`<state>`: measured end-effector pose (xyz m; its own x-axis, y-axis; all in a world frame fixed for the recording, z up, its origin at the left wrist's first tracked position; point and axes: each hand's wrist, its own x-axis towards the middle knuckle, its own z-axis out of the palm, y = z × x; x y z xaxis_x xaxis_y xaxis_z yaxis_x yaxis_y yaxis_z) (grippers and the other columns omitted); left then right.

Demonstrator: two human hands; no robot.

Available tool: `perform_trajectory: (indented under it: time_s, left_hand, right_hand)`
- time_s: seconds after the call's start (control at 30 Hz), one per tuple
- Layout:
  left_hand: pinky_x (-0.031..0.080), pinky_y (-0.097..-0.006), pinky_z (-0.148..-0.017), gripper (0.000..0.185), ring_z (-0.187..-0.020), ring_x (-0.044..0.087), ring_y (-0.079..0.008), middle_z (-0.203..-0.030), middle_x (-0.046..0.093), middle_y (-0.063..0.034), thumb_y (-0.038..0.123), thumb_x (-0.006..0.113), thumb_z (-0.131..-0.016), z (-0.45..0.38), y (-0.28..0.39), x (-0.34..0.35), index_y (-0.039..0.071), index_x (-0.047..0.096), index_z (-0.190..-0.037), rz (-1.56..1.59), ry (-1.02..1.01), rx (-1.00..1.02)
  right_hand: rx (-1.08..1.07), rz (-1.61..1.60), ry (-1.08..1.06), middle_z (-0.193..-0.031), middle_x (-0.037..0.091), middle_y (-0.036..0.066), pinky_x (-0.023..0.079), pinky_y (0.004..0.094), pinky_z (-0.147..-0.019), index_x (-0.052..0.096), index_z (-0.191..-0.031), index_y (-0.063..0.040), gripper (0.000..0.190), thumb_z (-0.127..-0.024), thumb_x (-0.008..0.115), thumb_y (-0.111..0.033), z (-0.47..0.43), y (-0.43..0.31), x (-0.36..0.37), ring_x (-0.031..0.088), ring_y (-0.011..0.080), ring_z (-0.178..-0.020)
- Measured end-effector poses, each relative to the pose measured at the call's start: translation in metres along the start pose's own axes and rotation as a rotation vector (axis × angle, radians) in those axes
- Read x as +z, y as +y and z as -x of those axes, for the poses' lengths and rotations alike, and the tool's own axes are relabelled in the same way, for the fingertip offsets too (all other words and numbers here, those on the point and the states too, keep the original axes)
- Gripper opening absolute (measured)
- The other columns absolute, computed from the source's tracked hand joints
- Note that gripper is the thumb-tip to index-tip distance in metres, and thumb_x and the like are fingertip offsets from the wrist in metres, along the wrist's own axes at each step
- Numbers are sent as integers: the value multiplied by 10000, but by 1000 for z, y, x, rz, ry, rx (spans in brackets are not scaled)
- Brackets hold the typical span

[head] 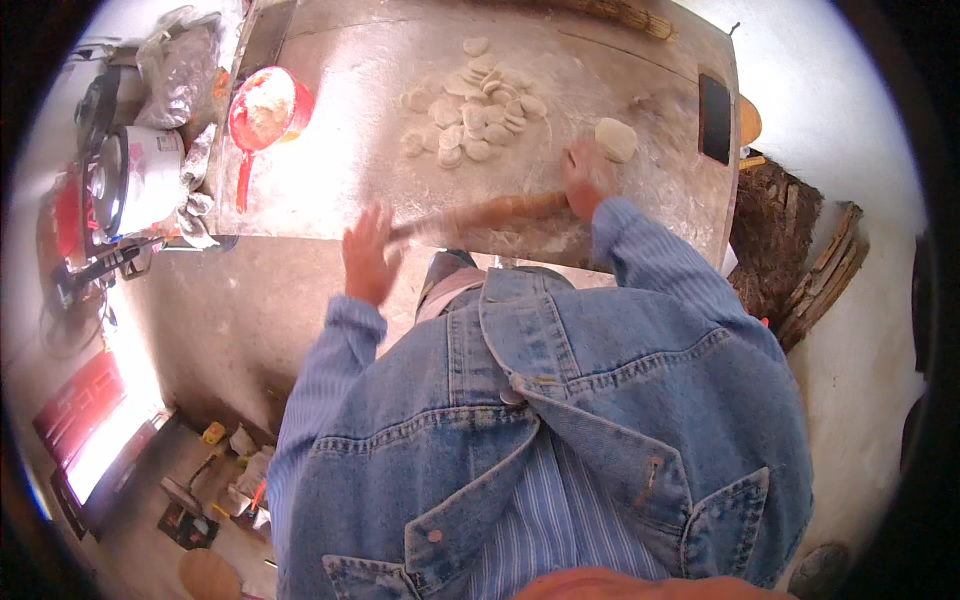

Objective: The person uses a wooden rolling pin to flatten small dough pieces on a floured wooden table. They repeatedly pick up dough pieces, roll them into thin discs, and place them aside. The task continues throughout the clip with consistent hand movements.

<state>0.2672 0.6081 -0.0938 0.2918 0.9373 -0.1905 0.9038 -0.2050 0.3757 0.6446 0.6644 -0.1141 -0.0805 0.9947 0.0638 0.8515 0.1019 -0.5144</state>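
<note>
A long wooden rolling pin [495, 214] lies slantwise near the front edge of the floured board [330, 172], blurred by motion. My right hand [589, 180] is on its right end with the fingers bent. At the left end is my left hand [369, 253], blurred, its fingers stretched out and thumb apart; whether it grips the pin is unclear. Just beyond my right hand sits a thick, pale, rounded lump of dough [616, 139]. Farther back, a loose heap of small flattened dough rounds [480, 116] is spread over the flour, several overlapping.
A red handled scoop [302, 105] containing flour stands at the board's left. Beyond that edge are a white pot-like appliance [154, 180] and a plastic bag [176, 75]. A dark flat rectangle [714, 118] lies at the right edge, with split firewood [821, 277] below.
</note>
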Motion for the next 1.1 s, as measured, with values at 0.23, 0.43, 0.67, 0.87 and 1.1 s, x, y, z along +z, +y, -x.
perform_trajectory:
  time_s: [0.23, 0.43, 0.67, 0.87, 1.1]
  left_hand:
    - [135, -525, -1091, 622, -1384, 177, -313, -1500, 212, -127, 314, 563, -859, -40, -4, -5, 129, 331, -1405, -83, 121, -56]
    - [184, -487, -1093, 633, -1351, 272, -291, -1451, 319, -116, 202, 658, -787, 26, 22, -8, 125, 393, -1357, 26, -18, -1]
    - [359, -441, -924, 359, -1025, 513, -288, -1037, 598, -82, 94, 694, -692, 59, 29, 4, 97, 599, -1037, 216, 176, 35]
    - [382, -414, -823, 340, -934, 526, -275, -982, 607, -70, 99, 710, -682, 63, 53, -13, 106, 611, -1008, 177, 260, 23]
    - [393, -409, -820, 326, -898, 536, -288, -956, 611, -83, 73, 697, -676, 65, 57, -7, 80, 621, -993, 220, 272, -3]
  right_hand:
    - [14, -54, 70, -919, 565, 212, 428, 437, -793, 572, -926, -8, 177, -862, 490, -151, -39, -6, 1, 533, 386, -900]
    - [10, 2, -191, -923, 558, 189, 424, 436, -788, 571, -924, -37, 161, -854, 493, -160, 29, -7, -14, 530, 369, -898]
    - [-320, -113, -339, -929, 571, 184, 431, 416, -836, 590, -938, -38, 216, -823, 513, -203, 15, -45, -13, 534, 343, -925]
    - [-449, -35, -526, -878, 601, 122, 445, 432, -789, 650, -862, -75, 217, -750, 589, -251, -15, -71, 12, 556, 312, -888]
    - [-247, 122, -266, -853, 606, 137, 457, 454, -727, 653, -781, -70, 181, -761, 586, -237, 16, -25, -24, 571, 327, -815]
